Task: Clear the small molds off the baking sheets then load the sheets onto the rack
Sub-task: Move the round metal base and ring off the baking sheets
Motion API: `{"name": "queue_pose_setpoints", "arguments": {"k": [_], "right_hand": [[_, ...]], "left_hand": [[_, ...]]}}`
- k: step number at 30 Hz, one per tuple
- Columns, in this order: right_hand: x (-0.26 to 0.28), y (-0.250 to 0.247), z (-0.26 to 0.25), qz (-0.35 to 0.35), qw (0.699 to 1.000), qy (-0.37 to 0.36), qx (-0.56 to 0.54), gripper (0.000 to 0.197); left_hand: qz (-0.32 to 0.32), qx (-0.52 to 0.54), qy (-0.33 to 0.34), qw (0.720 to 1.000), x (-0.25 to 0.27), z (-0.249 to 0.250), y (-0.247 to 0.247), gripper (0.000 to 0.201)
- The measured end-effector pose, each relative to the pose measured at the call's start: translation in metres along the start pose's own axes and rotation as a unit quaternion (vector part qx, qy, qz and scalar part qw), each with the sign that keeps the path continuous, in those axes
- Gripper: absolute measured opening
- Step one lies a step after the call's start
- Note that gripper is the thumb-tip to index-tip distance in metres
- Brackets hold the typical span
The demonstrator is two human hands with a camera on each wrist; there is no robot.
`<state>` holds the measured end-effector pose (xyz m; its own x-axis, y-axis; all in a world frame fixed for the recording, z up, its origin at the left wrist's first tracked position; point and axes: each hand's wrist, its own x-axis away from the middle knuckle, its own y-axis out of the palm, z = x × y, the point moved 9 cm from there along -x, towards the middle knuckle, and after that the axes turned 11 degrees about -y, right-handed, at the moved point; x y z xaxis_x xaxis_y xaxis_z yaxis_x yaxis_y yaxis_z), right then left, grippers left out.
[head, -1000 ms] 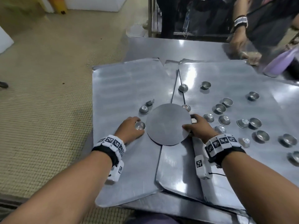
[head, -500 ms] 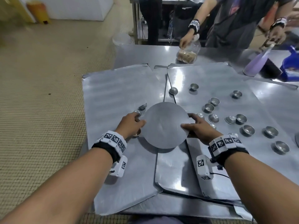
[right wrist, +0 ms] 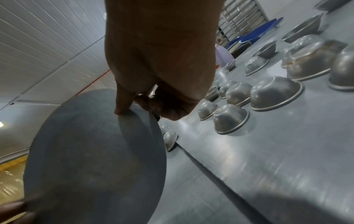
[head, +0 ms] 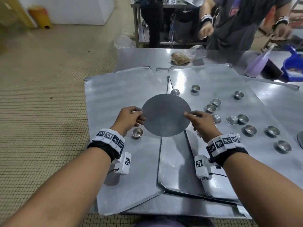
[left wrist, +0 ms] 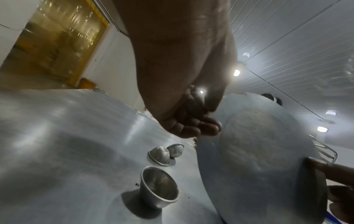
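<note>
Metal disc point(head: 166, 117) hiding nearby molds point(head: 174, 91)

Small metal molds point(head: 250, 130) — some inverted — scattered across overlapping steel baking sheets point(head: 118, 89).

Molds point(head: 250, 129) on right baking sheet point(head: 232, 76)

Both hands pinch the round disc point(head: 166, 115) above the seam where the sheets overlap, so it blocks the middle. The left sheet point(head: 114, 89) lies mostly bare, with one upright mold point(head: 137, 132) just below the left hand point(head: 129, 117) and two more point(left wrist: 165, 153) under the disc's edge. The right sheet point(head: 213, 79) is crowded: scattered molds point(head: 250, 129) stand beside the right hand point(head: 202, 124), with narrow gaps between them. The near ends of both sheets lie open.
</note>
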<state>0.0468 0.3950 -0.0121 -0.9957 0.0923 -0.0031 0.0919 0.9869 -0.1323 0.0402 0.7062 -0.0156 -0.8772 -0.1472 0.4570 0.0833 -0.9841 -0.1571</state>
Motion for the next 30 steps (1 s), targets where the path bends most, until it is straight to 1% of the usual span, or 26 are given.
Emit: {"name": "queue_pose_setpoints", "arguments": {"k": [3,5,6,8,9,10,12,13,14,16,17,20,22,24,26,28,29,30], "right_hand": [[0.002,0.010,-0.002,-0.022,0.999,0.004,-0.025,0.014],[0.006,0.016,-0.006,-0.038,0.998,0.006,-0.039,0.006],[0.008,0.018,-0.006,-0.040,0.998,0.010,-0.050,0.010],[0.011,0.020,-0.005,-0.043,0.996,0.022,-0.074,0.024],[0.012,0.019,-0.004,-0.041,0.996,0.029,-0.080,0.026],[0.013,0.017,-0.003,-0.033,0.996,0.034,-0.081,0.025],[0.014,0.010,0.000,-0.009,0.996,0.036,-0.076,0.013],[0.014,0.005,0.000,0.002,0.997,0.033,-0.063,0.011],[0.014,-0.002,0.002,0.009,0.998,0.032,-0.044,0.021],[0.015,-0.012,0.003,-0.001,0.999,0.033,-0.013,0.039],[0.016,-0.017,0.003,-0.012,0.999,0.033,-0.004,0.043],[0.017,-0.038,0.006,-0.030,0.999,0.023,0.021,0.036],[0.023,-0.061,0.005,-0.027,0.999,0.018,0.024,0.036],[0.029,-0.090,0.003,-0.027,0.999,0.006,0.040,0.032],[0.038,-0.127,0.006,-0.017,0.999,0.015,0.040,0.039],[0.045,-0.167,0.013,-0.006,0.999,0.026,0.037,0.053],[0.049,-0.187,0.016,-0.004,0.999,0.031,0.040,0.053],[0.052,-0.208,0.019,0.006,0.999,0.034,0.040,0.049]], "left_hand": [[0.003,0.073,-0.041,0.996,0.002,-0.003,-0.009,0.023],[0.009,0.091,-0.050,0.995,0.002,-0.005,-0.013,0.031],[0.017,0.090,-0.045,0.995,0.002,-0.005,-0.015,0.028],[0.027,0.086,-0.046,0.995,0.001,-0.009,-0.016,0.014],[0.025,0.084,-0.051,0.995,0.001,-0.011,-0.016,0.013],[0.015,0.090,-0.056,0.994,0.001,-0.013,-0.013,0.016],[-0.009,0.092,-0.061,0.994,0.004,-0.013,-0.003,0.033],[-0.017,0.087,-0.062,0.994,0.007,-0.011,0.002,0.037],[-0.023,0.082,-0.062,0.994,0.010,-0.009,0.008,0.035],[-0.036,0.070,-0.063,0.995,0.017,-0.006,0.021,0.027],[-0.043,0.059,-0.066,0.995,0.019,-0.005,0.029,0.027],[-0.061,0.005,-0.067,0.996,0.026,0.001,0.060,0.040],[-0.076,-0.028,-0.060,0.995,0.035,0.008,0.090,0.042],[-0.091,-0.056,-0.053,0.993,0.044,0.014,0.125,0.045],[-0.106,-0.076,-0.047,0.990,0.056,0.019,0.164,0.043],[-0.116,-0.082,-0.040,0.989,0.067,0.024,0.205,0.043],[-0.119,-0.083,-0.038,0.989,0.073,0.025,0.224,0.045],[-0.123,-0.086,-0.036,0.988,0.079,0.027,0.245,0.049]]}}
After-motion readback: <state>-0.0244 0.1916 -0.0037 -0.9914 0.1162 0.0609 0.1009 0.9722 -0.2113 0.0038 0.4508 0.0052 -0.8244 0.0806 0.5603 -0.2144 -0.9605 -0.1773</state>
